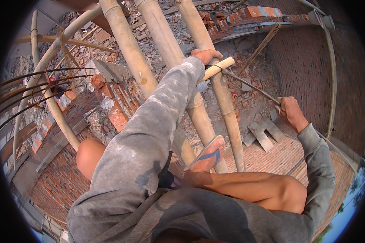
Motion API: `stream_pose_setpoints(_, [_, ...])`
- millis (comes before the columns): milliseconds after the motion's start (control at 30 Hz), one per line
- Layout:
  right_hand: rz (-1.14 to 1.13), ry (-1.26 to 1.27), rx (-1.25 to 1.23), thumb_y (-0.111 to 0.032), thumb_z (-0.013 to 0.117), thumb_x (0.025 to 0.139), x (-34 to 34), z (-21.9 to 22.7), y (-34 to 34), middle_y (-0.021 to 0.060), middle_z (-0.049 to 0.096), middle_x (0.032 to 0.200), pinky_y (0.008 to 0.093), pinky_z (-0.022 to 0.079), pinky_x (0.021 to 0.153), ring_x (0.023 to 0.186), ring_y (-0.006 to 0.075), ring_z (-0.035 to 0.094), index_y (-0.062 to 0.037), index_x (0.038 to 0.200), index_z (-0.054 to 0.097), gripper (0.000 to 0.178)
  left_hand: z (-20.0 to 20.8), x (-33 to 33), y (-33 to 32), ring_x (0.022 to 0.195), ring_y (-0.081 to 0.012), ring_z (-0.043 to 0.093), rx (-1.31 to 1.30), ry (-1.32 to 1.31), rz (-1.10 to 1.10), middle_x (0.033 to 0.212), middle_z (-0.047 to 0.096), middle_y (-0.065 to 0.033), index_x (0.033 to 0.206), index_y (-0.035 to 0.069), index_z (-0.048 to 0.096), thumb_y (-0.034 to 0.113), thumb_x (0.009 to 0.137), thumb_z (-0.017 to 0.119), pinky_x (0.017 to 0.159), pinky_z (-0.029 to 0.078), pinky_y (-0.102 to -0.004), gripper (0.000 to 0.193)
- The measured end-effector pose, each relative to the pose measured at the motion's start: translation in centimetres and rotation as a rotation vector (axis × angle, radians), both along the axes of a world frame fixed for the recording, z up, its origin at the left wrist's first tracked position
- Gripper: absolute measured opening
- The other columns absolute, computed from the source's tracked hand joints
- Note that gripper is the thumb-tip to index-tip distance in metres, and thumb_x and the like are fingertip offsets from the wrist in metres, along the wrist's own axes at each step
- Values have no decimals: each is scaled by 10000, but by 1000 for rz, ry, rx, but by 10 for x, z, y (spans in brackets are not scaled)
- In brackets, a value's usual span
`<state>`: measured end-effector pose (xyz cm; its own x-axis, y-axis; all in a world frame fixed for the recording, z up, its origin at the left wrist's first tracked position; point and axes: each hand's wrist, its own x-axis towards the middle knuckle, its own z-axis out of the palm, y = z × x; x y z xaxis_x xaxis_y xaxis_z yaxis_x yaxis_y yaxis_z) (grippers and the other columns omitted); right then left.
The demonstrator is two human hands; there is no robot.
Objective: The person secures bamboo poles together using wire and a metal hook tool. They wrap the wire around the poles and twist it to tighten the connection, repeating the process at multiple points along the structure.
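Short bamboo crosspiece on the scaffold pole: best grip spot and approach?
Grip the short bamboo crosspiece on its bare outer end, coming from the right. The left hand already covers its inner end, and the pole crosses beneath mid-length. The right hand holds the rod.

Upper garment: long-sleeved grey fabric top, dusted with pale powdery smears along the left sleeve (pixel 150 125) and darker blotches near the shoulder. Right sleeve (pixel 320 162): same grey fabric, ending in a ribbed cuff at the wrist. Both hands are bare, without gloves. Legs: bare at knees. Footwear: blue-strapped flip-flop sandal with pale sole (pixel 209 154).
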<state>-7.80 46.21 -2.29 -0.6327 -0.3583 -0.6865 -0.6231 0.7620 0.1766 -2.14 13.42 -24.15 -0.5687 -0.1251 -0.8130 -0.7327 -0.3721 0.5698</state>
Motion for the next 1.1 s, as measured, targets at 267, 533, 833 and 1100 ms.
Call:
stream_pose_setpoints(267, [309, -111, -240, -265, 888, 858, -10, 38, -20, 201, 653, 730, 505, 555, 648, 733, 418, 712, 18, 995, 471, 522, -27, -13, 5, 920, -271, 752, -18, 33, 62, 1091, 780, -166, 1172, -76, 736, 265, 709, 951, 855, 584, -387, 613])
stream_pose_setpoints(533, [-640, -646, -237, -44, 780, 770, 18, 21, -12, 90, 629, 703, 404, 546, 545, 649, 253, 691, 61, 922, 607, 253, -9, -5, 3, 823, -250, 757, 35, 58, 23, 1026, 781, -159, 1146, -47, 735, 325, 748, 908, 793, 603, -375, 572])
stream_pose_setpoints(833, [453, 488, -191, -215, 743, 861, 25, 34, -13, 137, 681, 881, 453, 542, 688, 798, 322, 709, -33, 899, 661, 203, -12, -9, 3, 771, -259, 753, 82, 63, 64, 975, 782, -155, 1125, -58, 735, 272, 723, 922, 728, 613, -390, 552])
stream_pose_setpoints(1100, [48, -37, -89, -141, 744, 859, 4, 38, -24, 262, 711, 784, 522, 612, 746, 836, 426, 772, 46, 859, 701, 191, -12, -8, 6, 759, -268, 751, 55, 23, 87, 982, 783, -150, 1117, -51, 741, 275, 722, 913, 742, 614, -397, 540])
